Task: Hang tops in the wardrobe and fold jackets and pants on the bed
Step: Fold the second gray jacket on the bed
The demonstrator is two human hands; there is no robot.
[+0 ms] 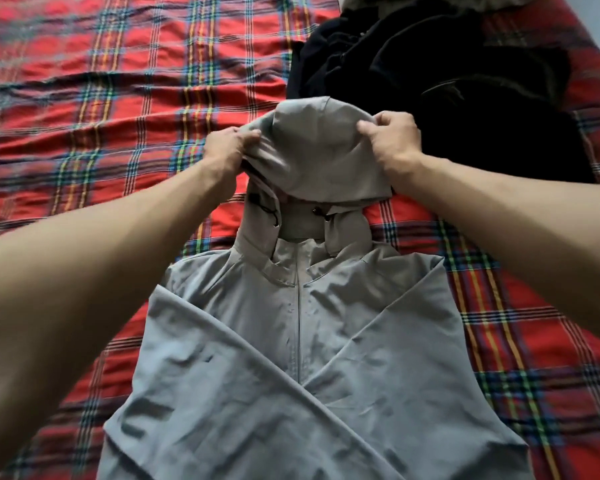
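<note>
Location of jacket: the grey jacket (343, 306) lies front up on the bed (84, 81), centre to lower centre of the frame, with its collar toward the top.
Sleeves: both sleeves (222, 348) are laid crosswise over the chest, overlapping near the lower end of the zip (298, 323).
Hood: the hood (316, 150) is raised off the red checked cover at upper centre and bunched between the two hands.
Left hand: the left hand (227, 148) grasps the hood's left edge, with cloth gathered under the curled fingers.
Right hand: the right hand (392, 138) pinches the hood's right edge between thumb and fingers.
Step in hand (judgement): the hood is probably being turned down onto the chest before the body is folded.
Handling (judgement): the cloth appears thin, light and soft, with a smooth finish that may slide, so folds could slip open unless pressed flat. No fragile parts are seen apart from the small cord stopper (315, 212).
Where to hold (judgement): the hood's side edges, as now; afterwards the shoulders or the hem corners.
Other items: a heap of dark clothes (465, 98) lies at upper right, just behind the hood.
Hidden or unclear: the hem is cut off at the bottom edge. The garments in the dark heap cannot be told apart. No wardrobe is in view. The fingertips are buried in cloth.
</note>
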